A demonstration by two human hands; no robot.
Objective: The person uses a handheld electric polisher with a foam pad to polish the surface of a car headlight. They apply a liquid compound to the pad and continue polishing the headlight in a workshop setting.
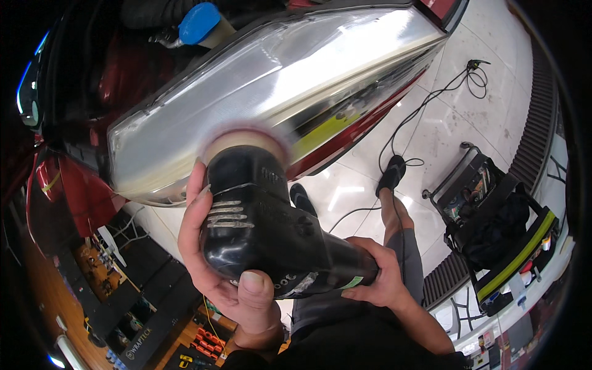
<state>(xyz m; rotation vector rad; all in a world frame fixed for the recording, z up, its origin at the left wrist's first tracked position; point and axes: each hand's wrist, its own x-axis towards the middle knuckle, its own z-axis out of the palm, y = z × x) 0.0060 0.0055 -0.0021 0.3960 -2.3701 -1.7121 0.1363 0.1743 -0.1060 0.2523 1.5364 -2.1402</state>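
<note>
A black power polisher (265, 216) is gripped in both my hands. My left hand (216, 287) wraps the side of its head, with the thumb pressed on the rear of the housing. Around the handle at the lower right, my right hand (390, 277) is closed. The polisher's round pale pad (246, 140) has a blurred rim and lies against the lower part of a large car headlight (240, 92). The headlight lens looks hazy and whitish, with a yellowish lower edge. Whatever lies under the pad is hidden.
A blue reservoir cap (200, 23) sits above the headlight, beside red car bodywork (92, 185). A black cable (425, 102) trails over the tiled floor by my feet. At right stands a wheeled cart (462, 185) with a black bag; a black bench (154, 280) is at lower left.
</note>
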